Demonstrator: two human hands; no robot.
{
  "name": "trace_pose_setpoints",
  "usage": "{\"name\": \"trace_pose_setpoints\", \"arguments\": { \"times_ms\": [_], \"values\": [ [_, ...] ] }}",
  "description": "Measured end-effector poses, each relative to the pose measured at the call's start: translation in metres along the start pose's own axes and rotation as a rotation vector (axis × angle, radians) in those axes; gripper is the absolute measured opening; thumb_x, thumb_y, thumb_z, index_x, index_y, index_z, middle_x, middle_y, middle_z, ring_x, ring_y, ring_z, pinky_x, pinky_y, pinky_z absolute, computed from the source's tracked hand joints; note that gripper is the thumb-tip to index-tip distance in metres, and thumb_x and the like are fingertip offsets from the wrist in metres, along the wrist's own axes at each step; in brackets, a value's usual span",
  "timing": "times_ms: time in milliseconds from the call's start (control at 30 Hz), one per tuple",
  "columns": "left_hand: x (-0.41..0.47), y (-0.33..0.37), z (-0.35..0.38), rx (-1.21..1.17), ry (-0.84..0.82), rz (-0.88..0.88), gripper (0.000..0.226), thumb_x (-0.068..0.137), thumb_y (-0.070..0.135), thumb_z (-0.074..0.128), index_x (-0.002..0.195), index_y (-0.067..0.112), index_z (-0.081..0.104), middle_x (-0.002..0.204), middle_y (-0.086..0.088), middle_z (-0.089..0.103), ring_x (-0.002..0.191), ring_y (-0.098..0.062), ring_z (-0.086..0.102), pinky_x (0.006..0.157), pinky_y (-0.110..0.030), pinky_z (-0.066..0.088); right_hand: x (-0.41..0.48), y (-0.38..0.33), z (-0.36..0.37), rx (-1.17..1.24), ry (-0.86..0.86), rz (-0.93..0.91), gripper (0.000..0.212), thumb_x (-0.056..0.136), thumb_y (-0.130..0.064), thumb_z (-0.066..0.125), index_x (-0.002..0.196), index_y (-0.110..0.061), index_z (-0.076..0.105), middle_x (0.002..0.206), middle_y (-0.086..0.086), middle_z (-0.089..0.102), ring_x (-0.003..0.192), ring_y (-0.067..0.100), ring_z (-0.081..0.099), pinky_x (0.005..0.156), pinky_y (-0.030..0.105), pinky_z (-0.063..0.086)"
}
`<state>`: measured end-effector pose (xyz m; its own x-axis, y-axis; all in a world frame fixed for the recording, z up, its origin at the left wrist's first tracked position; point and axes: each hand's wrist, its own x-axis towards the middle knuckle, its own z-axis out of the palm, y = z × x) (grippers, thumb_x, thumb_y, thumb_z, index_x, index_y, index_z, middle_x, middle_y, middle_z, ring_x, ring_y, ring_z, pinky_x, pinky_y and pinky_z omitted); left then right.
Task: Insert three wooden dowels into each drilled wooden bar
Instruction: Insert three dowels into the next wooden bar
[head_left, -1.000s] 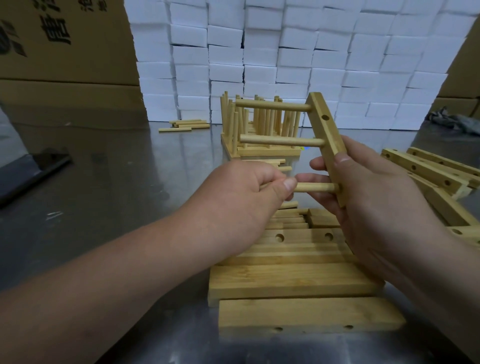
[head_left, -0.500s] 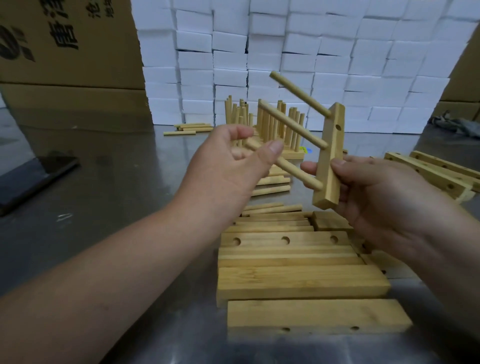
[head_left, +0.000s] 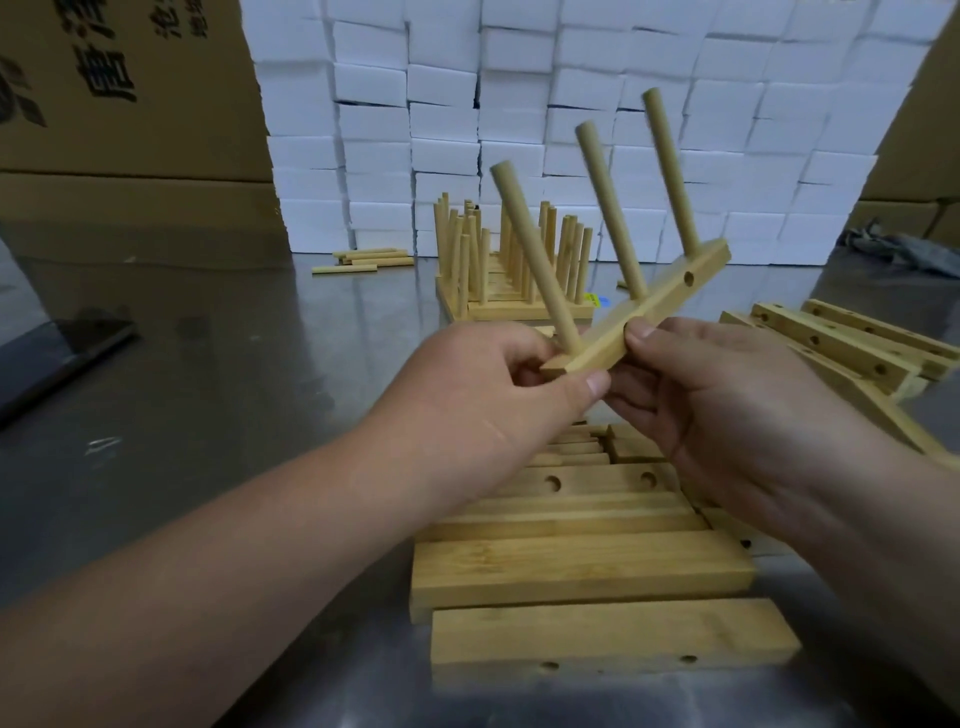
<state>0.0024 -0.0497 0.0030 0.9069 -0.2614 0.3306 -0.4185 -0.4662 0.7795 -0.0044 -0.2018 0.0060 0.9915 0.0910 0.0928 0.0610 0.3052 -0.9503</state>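
The drilled bar (head_left: 644, 322), held above the table (head_left: 234, 364), carries 3 dowels (head_left: 535, 260), so it looks complete. Finished bars (head_left: 519, 306) stand behind it and many empty bars (head_left: 582, 566) remain. The left hand (head_left: 483, 395) pinches its near end and the right hand (head_left: 727, 405) grips its middle. 0.5 s ago the bar stood upright, with the left hand on the lowest dowel.

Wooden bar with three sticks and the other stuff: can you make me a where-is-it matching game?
Things:
1. pale wooden bar with three round dowels
2. white foam blocks
3. loose wooden dowels
4. flat drilled wooden bars

Places:
A. stacked behind everything
B. far back on the steel table
C. in left hand and right hand
D. nearest the camera

Pairs: 1-C, 2-A, 3-B, 4-D
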Motion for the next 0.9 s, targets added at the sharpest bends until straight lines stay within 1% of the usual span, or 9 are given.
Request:
{"name": "trace_pose_setpoints", "arguments": {
  "times_ms": [133, 200, 333, 467, 533, 600, 633, 767, 900],
  "values": [
    [0.001, -0.002, -0.006, -0.003, 0.086, -0.02, 0.018, 0.077, 0.043, 0.06, 0.065, 0.03, 0.066, 0.056, 0.01, 0.059, 0.044, 0.004, 0.047, 0.037, -0.009, 0.033, -0.001, 0.0, 0.001, -0.065, -0.011, 0.02, 0.019, 0.095, -0.009, 0.043, 0.095, -0.009, 0.061, 0.088, 0.006, 0.074, 0.086, 0.011, 0.07, 0.077, 0.019, 0.054],
    [0.002, -0.004, -0.015, -0.004, 0.211, -0.003, 0.022, 0.078, 0.042, 0.06, 0.063, 0.027, 0.066, 0.052, 0.006, 0.057, 0.042, 0.002, 0.045, 0.036, -0.01, 0.032, -0.001, 0.0, -0.001, -0.088, 0.044, 0.032, 0.012, 0.093, -0.012, 0.047, 0.1, -0.014, 0.056, 0.091, 0.002, 0.074, 0.087, 0.01, 0.07, 0.079, 0.022, 0.055],
    [0.02, -0.03, -0.043, -0.047, 0.557, -0.048, 0.027, 0.084, 0.038, 0.061, 0.061, 0.023, 0.064, 0.044, 0.01, 0.046, 0.038, -0.002, 0.037, 0.032, -0.01, 0.024, 0.0, -0.002, -0.005, -0.103, 0.096, 0.034, 0.019, 0.092, -0.014, 0.049, 0.111, -0.017, 0.051, 0.09, 0.003, 0.074, 0.086, 0.013, 0.071, 0.078, 0.022, 0.054],
    [0.037, -0.069, -0.062, 0.055, 0.702, -0.242, 0.029, 0.083, 0.04, 0.063, 0.058, 0.026, 0.061, 0.063, -0.001, 0.059, 0.046, -0.01, 0.047, 0.025, -0.012, 0.028, 0.0, -0.002, -0.006, -0.116, 0.096, 0.021, 0.017, 0.093, -0.013, 0.049, 0.109, -0.017, 0.051, 0.086, 0.005, 0.075, 0.083, 0.015, 0.071, 0.073, 0.021, 0.056],
    [0.043, -0.09, -0.064, 0.188, 0.68, -0.331, 0.033, 0.081, 0.043, 0.063, 0.057, 0.021, 0.06, 0.067, -0.006, 0.064, 0.051, -0.018, 0.054, 0.031, -0.02, 0.035, 0.0, -0.002, -0.006, -0.122, 0.094, 0.015, 0.016, 0.093, -0.013, 0.049, 0.108, -0.017, 0.052, 0.085, 0.005, 0.075, 0.082, 0.015, 0.071, 0.072, 0.021, 0.056],
    [0.049, -0.106, -0.064, 0.343, 0.612, -0.395, 0.036, 0.081, 0.047, 0.06, 0.063, 0.016, 0.064, 0.069, -0.008, 0.066, 0.062, -0.024, 0.057, 0.049, -0.028, 0.041, 0.0, -0.002, -0.006, -0.128, 0.091, 0.006, 0.015, 0.093, -0.013, 0.049, 0.107, -0.016, 0.053, 0.085, 0.006, 0.075, 0.082, 0.016, 0.072, 0.071, 0.021, 0.056],
    [0.051, -0.112, -0.063, 0.395, 0.573, -0.416, 0.038, 0.081, 0.048, 0.059, 0.066, 0.014, 0.066, 0.067, -0.007, 0.065, 0.062, -0.024, 0.056, 0.052, -0.028, 0.04, 0.0, -0.002, -0.006, -0.132, 0.09, 0.002, 0.015, 0.093, -0.013, 0.049, 0.107, -0.016, 0.053, 0.084, 0.006, 0.075, 0.082, 0.017, 0.072, 0.071, 0.021, 0.056],
    [0.055, -0.12, -0.057, 0.536, 0.449, -0.468, 0.042, 0.082, 0.05, 0.057, 0.065, 0.013, 0.067, 0.052, 0.001, 0.06, 0.056, -0.017, 0.055, 0.048, -0.023, 0.032, -0.001, -0.003, -0.006, -0.143, 0.078, -0.003, 0.014, 0.093, -0.013, 0.049, 0.105, -0.017, 0.053, 0.082, 0.006, 0.075, 0.08, 0.017, 0.072, 0.07, 0.021, 0.057],
    [0.065, -0.12, -0.051, 0.759, 0.318, -0.493, 0.042, 0.084, 0.051, 0.055, 0.067, 0.013, 0.06, 0.067, -0.005, 0.056, 0.063, -0.022, 0.051, 0.047, -0.026, 0.028, -0.003, -0.002, -0.005, -0.205, 0.051, -0.016, 0.014, 0.094, -0.015, 0.048, 0.106, -0.019, 0.054, 0.082, 0.004, 0.075, 0.079, 0.016, 0.072, 0.071, 0.022, 0.056]
  ]
}}
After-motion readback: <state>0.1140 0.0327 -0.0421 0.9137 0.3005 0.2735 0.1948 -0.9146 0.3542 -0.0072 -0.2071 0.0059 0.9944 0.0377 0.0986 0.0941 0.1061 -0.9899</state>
